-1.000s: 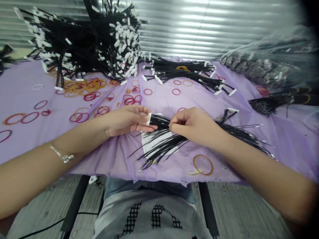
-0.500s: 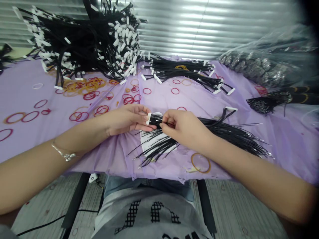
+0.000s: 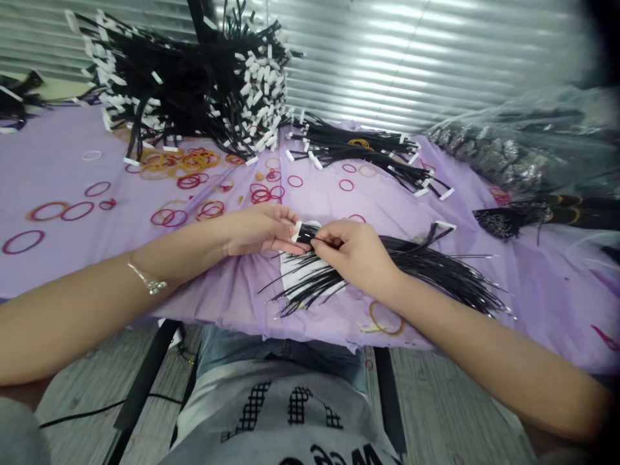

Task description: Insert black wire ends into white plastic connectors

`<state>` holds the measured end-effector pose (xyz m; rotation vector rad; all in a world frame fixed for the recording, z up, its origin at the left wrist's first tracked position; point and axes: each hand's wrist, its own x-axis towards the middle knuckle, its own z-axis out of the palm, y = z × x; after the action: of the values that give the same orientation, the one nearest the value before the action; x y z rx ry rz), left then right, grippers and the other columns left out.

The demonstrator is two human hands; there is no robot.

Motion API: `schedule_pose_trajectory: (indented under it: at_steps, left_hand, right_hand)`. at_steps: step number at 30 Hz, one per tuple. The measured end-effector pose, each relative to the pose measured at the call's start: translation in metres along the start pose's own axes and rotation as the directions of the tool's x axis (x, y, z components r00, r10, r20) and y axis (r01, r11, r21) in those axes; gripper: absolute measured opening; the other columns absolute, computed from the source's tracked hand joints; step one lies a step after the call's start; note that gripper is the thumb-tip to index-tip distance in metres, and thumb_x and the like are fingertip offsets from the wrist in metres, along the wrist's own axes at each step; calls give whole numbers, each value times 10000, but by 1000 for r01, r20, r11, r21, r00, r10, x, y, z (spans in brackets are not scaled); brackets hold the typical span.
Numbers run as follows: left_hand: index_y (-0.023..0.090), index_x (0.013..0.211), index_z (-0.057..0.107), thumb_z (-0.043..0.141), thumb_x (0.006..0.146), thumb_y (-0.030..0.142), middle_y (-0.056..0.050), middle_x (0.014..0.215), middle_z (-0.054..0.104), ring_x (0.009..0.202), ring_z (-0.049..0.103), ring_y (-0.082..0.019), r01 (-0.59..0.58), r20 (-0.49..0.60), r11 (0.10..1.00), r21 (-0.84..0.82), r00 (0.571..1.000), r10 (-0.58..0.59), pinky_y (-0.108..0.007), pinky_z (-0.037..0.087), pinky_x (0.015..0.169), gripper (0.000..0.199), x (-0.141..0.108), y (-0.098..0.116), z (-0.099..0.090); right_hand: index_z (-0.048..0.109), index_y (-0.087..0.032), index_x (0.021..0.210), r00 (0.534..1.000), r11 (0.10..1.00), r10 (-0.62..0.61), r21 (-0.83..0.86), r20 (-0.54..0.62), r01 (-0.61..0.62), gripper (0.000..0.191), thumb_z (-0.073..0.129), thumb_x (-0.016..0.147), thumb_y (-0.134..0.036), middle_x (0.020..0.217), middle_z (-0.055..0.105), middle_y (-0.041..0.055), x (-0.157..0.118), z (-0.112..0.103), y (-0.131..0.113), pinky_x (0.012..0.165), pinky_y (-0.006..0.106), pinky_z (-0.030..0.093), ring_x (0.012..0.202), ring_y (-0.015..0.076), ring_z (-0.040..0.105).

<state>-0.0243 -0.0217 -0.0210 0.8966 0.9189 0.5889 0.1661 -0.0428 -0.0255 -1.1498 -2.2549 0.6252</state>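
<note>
Through the head camera I see my left hand [image 3: 261, 231] pinching the white connector end of a black wire bundle [image 3: 306, 233] over the lilac plastic sheet [image 3: 53, 161]; just beside it, my right hand [image 3: 351, 255] pinches the same bundle, above fanned loose wires [image 3: 310, 287].

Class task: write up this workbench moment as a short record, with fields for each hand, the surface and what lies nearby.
Left hand: pinches a black wire bundle at its white tab
Right hand: pinches the same bundle beside the tab
Loose wires: black, fanned out beneath the right forearm
Surface: lilac plastic sheet
Nearby: red rubber bands; large heap of white-tabbed black wires
</note>
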Motion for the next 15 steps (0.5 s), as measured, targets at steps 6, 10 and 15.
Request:
schedule_pose_trajectory:
  at_steps: [6,10,15]
  left_hand:
    - [108,794,559,520,773,-45,-24,680,674,688,700,-134,-3,22,1000,-2,1000,3,-234,545,760,159,1,-1,0]
    - [107,783,571,542,765,-36,-36,691,680,709,703,-141,-19,36,1000,9,999,18,-230,546,767,147,1,-1,-2]
    - [114,783,575,551,752,-39,-20,688,669,704,697,-136,-13,44,1000,5,999,13,-240,540,783,158,2,-2,-3]
  right_hand:
    - [601,-139,641,996,991,81,104,42,-85,185,503,786,-198,548,522,-33,0,-1,1,526,208,294,509,71,408]
    - [557,-146,615,994,988,107,107,33,-110,153,509,758,-174,549,505,-34,-1,-1,2,521,208,301,519,75,414]
    - [591,-140,662,993,985,109,132,51,-115,156,507,778,-199,569,529,-24,-1,0,2,521,206,319,531,79,434]
